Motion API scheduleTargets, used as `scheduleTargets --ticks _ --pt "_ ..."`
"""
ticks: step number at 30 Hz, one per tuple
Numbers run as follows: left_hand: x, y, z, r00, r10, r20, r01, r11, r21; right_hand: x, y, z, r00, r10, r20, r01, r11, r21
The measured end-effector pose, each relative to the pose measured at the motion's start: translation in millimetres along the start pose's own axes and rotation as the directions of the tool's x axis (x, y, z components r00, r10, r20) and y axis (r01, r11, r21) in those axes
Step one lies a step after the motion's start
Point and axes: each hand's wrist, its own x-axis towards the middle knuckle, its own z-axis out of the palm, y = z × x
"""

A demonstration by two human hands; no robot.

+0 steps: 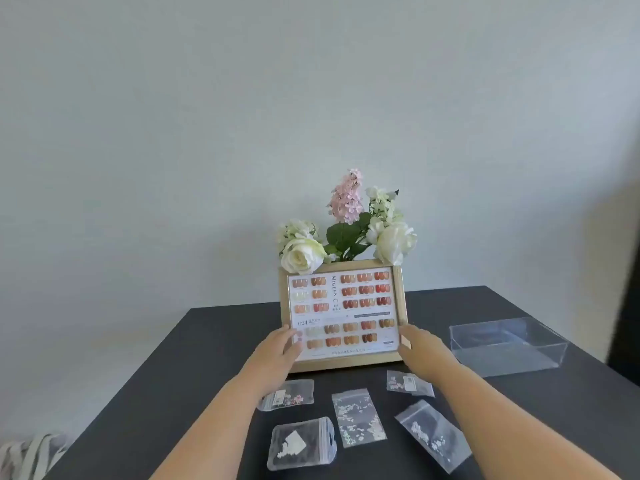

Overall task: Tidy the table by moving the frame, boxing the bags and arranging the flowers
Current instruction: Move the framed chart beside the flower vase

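A light wooden frame [343, 362] with a nail-colour chart stands upright in the middle of the dark table [194, 358]. My left hand [282, 348] grips its lower left edge and my right hand [414, 344] grips its lower right edge. Behind the frame rise white and pink flowers [346, 230], their base hidden. Several small clear bags lie in front of the frame: one by my left wrist [294, 394], one in the middle [356, 417], one at the front left [301, 443], one under my right forearm [405, 381] and one at the front right [433, 434].
A clear plastic box [509, 344] sits open on the table's right side. A striped cloth [27, 455] shows at the lower left beyond the table's edge. A plain pale wall stands behind the table, and a dark vertical edge [627, 271] runs along the right.
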Motion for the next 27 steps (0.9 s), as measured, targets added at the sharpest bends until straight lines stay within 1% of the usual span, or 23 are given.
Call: scheduleTargets --ticks 2,5,7,10,12,14,15,17,19,22,24,27 --pt "8 -6 6 0.999 0.014 -0.049 -0.014 1.000 -0.007 9 10 2 0.998 0.047 -0.030 -0.046 0.999 0.015" --pt "19 -16 18 0.996 0.021 -0.091 -0.022 1.000 -0.003 22 26 4 0.995 0.098 -0.013 -0.098 0.995 -0.009" --pt "25 -21 24 0.988 0.038 -0.153 -0.041 0.999 -0.018 29 33 6 0.993 0.116 -0.021 -0.115 0.993 0.033" --pt "31 -23 26 0.967 0.049 -0.252 -0.071 0.994 -0.081 39 35 4 0.985 0.169 -0.034 -0.160 0.970 0.182" --pt "31 -24 30 0.957 0.045 -0.288 -0.090 0.986 -0.143 43 30 6 0.979 0.198 -0.040 -0.176 0.934 0.312" --pt "32 -26 32 0.948 -0.013 -0.319 -0.070 0.966 -0.248 47 26 8 0.978 0.206 -0.039 -0.170 0.886 0.431" --pt "33 -27 32 0.944 -0.075 -0.321 -0.031 0.949 -0.312 49 26 10 0.977 0.210 -0.036 -0.170 0.871 0.461" --pt "36 -28 30 0.939 -0.211 -0.270 0.079 0.901 -0.426 51 29 14 0.976 0.214 -0.038 -0.170 0.862 0.478" --pt "39 -31 29 0.940 -0.279 -0.199 0.164 0.875 -0.455 53 36 17 0.975 0.221 -0.033 -0.176 0.851 0.495" --pt "42 -34 26 0.949 -0.280 -0.142 0.188 0.869 -0.458 54 41 18 0.981 0.195 -0.025 -0.155 0.848 0.507" --pt "45 -36 23 0.946 -0.281 -0.162 0.180 0.871 -0.458 57 38 20 0.985 0.171 -0.032 -0.130 0.846 0.517" --pt "48 -47 17 0.923 -0.324 -0.207 0.200 0.865 -0.461 64 26 27 0.989 0.149 -0.016 -0.116 0.828 0.548"
